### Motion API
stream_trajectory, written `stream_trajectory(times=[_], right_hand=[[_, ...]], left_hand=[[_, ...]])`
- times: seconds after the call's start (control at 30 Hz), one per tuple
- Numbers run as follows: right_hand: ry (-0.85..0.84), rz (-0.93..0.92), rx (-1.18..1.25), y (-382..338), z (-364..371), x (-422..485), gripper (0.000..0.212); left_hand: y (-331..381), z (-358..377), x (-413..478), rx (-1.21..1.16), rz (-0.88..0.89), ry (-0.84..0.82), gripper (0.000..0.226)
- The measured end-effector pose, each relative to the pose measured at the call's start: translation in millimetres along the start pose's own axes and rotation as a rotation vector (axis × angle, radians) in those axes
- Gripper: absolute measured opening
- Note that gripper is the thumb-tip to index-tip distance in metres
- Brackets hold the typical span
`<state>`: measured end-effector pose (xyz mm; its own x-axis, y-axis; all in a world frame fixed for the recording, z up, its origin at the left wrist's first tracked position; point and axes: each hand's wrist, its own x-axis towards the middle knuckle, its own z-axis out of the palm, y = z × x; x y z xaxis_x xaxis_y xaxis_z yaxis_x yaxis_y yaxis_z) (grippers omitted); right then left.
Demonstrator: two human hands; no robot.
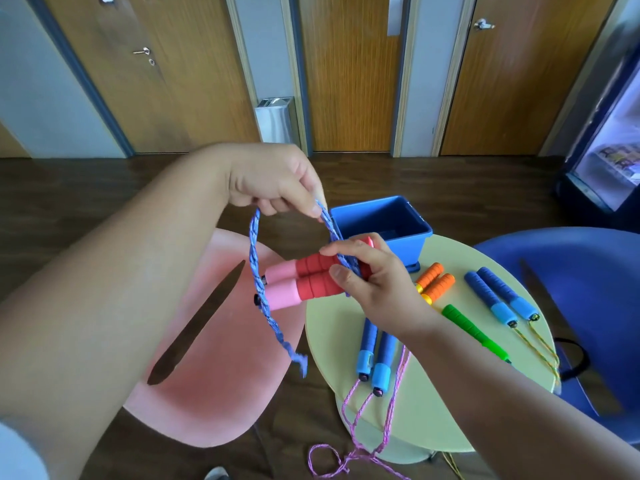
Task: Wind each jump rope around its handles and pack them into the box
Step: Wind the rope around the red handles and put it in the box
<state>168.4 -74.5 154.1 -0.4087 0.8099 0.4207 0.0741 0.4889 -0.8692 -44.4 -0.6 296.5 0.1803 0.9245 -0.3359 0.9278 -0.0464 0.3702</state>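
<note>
One blue box (405, 247) sits at the far edge of the table (332, 327), with its plain blue floor showing inside. The right hand (377, 285) grips the red-pink handles (308, 285) just left of the box. The left hand (273, 178) pinches the blue rope (254, 258) looped above them. Other handles (377, 348) lie on the table.

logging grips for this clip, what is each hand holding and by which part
The right hand grips the red-and-pink handles by their red ends. The left hand pinches the blue rope at the top of its loop, above the handles.
</note>
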Motion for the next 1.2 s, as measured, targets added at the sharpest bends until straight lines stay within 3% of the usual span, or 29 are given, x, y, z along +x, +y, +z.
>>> stream_trajectory(times=[0.1,0.23,0.33,0.4,0.57,0.7,0.77,0.8,0.83,0.87,0.97,1.07,1.2], right_hand=[[0.017,0.023,0.002,-6.4,-2.5,4.5,0.016],[0.021,0.046,0.036,-10.4,-9.5,2.1,0.017],[-0.007,0.069,0.004,-6.3,-11.9,-1.8,0.018],[-0.026,0.083,0.007,-5.2,-11.0,-3.5,0.017],[0.013,0.060,0.066,-13.3,-13.0,-3.8,0.018],[0.104,0.030,0.179,-25.9,-15.9,1.2,0.014],[0.147,0.029,0.216,-28.8,-18.2,8.4,0.014],[0.157,0.026,0.218,-29.3,-17.9,12.8,0.014],[0.159,0.023,0.225,-29.2,-17.1,17.0,0.012],[0.160,0.025,0.231,-28.0,-15.7,20.9,0.011],[0.217,0.076,0.192,-14.1,-12.6,30.8,0.013],[0.294,0.143,0.130,1.5,-15.1,37.5,0.012],[0.285,0.228,0.056,18.4,-22.8,37.5,0.011]], left_hand=[[1.9,-3.1,2.4,-0.049,0.039,0.070,0.010],[4.4,-2.5,-1.7,-0.022,0.125,0.107,0.016],[0.7,-0.7,-1.1,0.053,0.071,0.115,0.033],[-1.3,0.3,-3.2,0.049,0.094,0.123,0.030],[-23.1,11.8,5.6,-0.365,0.214,0.205,0.006],[-48.3,57.6,12.1,-0.675,0.081,0.110,0.010],[-68.1,111.5,3.8,-0.759,-0.002,-0.074,0.020],[-83.6,137.0,10.7,-0.788,-0.049,0.089,0.030],[-79.5,159.8,11.4,-0.846,-0.121,0.171,0.032],[-54.3,170.7,15.2,-0.981,-0.157,0.124,0.026],[0.0,191.1,8.8,-1.426,-0.013,0.089,0.013],[27.5,221.7,-5.7,-1.372,0.099,0.116,0.020],[40.4,217.8,-28.3,-1.233,0.082,0.131,0.035]])
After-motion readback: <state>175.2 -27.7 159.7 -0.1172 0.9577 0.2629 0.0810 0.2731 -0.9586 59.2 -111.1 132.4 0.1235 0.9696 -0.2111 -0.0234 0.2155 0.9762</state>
